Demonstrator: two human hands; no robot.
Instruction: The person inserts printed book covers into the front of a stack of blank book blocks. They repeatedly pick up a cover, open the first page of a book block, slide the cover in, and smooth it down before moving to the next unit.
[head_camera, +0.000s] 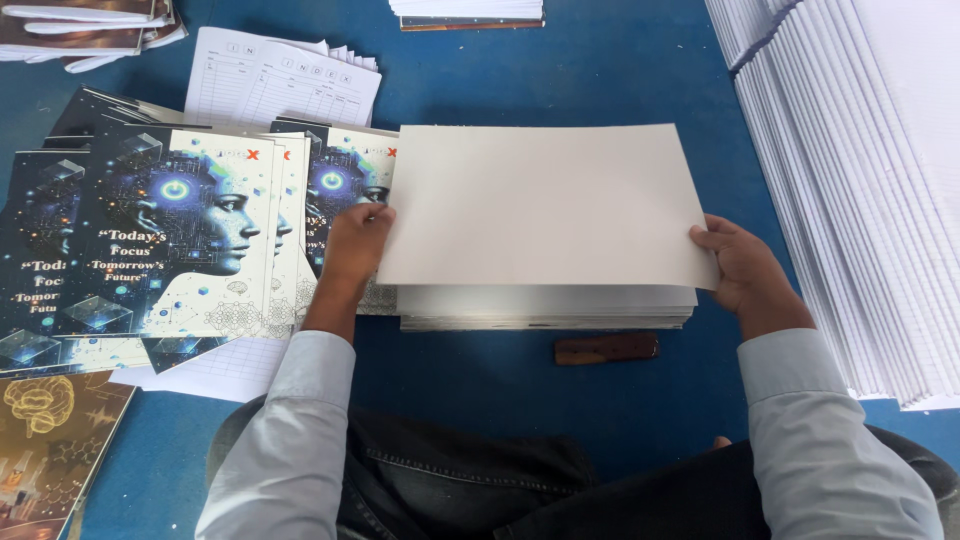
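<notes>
You hold a blank cream sheet (545, 205) by its two short edges, flat over the stack (548, 308) of like sheets that lies on the blue table (600, 70); your left hand (355, 235) pinches the sheet's left edge, thumb on top and fingers closed under it; your right hand (738, 262) clasps the near right corner the same way; both grips are narrow and shut on the sheet, not on the stack.

Taking the stack as the mark: the sheet sits right above it, its far edge lifted and reaching beyond the stack, its near edge close to the stack's top; left of the stack, touching it or nearly so, lies a fan of printed covers (175, 235) with a blue face design; beyond those covers lie white ruled forms (280, 80); right of the stack, a little apart, stands a tall slanted bank of white pages (860, 180); just in front of the stack, toward you, lies a small brown wooden block (607, 348).

By my reading, the step in hand is moving the top sheet while it is square to the stack; whether it is going down or coming off, I cannot tell. The next move calls for keeping both hands level, so the sheet does not sag or crease, and for lining up its edges with the stack before you loosen your fingers.
</notes>
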